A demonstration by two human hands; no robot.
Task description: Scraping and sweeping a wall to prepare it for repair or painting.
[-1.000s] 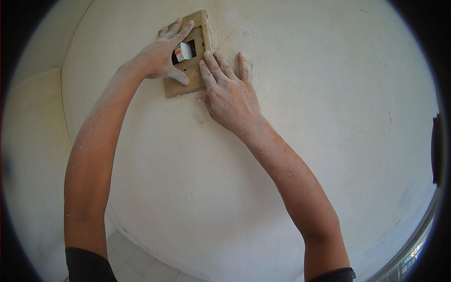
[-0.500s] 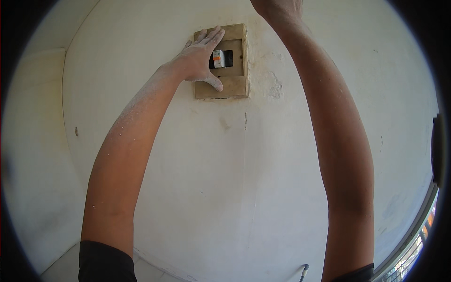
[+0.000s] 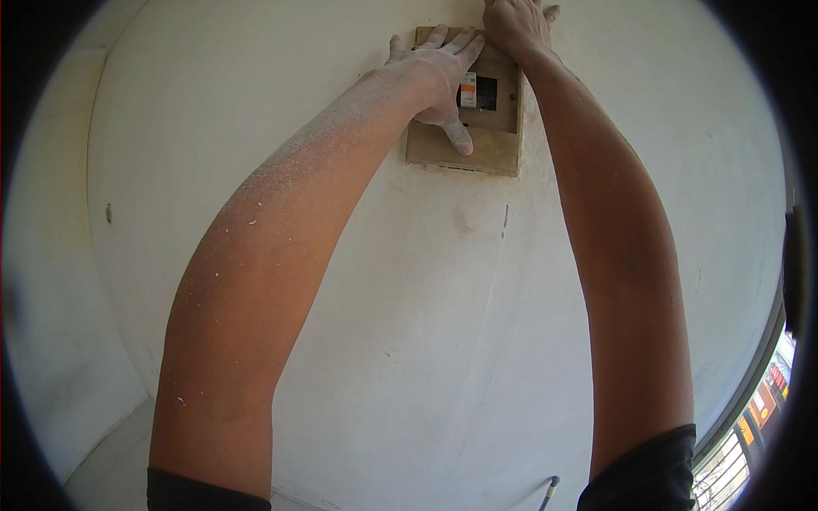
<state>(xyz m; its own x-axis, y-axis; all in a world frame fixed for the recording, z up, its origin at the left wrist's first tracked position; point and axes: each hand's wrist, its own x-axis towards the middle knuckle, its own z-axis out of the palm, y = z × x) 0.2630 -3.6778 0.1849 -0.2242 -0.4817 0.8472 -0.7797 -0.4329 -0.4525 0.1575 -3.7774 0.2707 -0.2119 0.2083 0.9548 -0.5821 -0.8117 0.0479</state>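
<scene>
A beige electrical box (image 3: 467, 152) is set on the wall, its cover worn at the edges. In its dark window sits a white circuit breaker (image 3: 469, 90) with an orange mark. My left hand (image 3: 434, 75), dusted with white powder, lies spread over the box's left side, thumb low and fingers toward the top. At the box's upper right corner is my right hand (image 3: 518, 27), its fingers bent and partly cut off by the picture's upper edge. Whatever those fingers hold, if anything, is hidden.
The pale wall (image 3: 409, 341) has stains and a thin crack below the box. A short pipe end (image 3: 552, 484) sticks out low down. At the lower right is a barred opening (image 3: 733, 464) with colourful things beyond. A small fixture (image 3: 108, 213) is at the far left.
The box now appears farther right and slightly higher in the picture. My right hand has come down to its upper right corner, while my left hand stays spread on the cover.
</scene>
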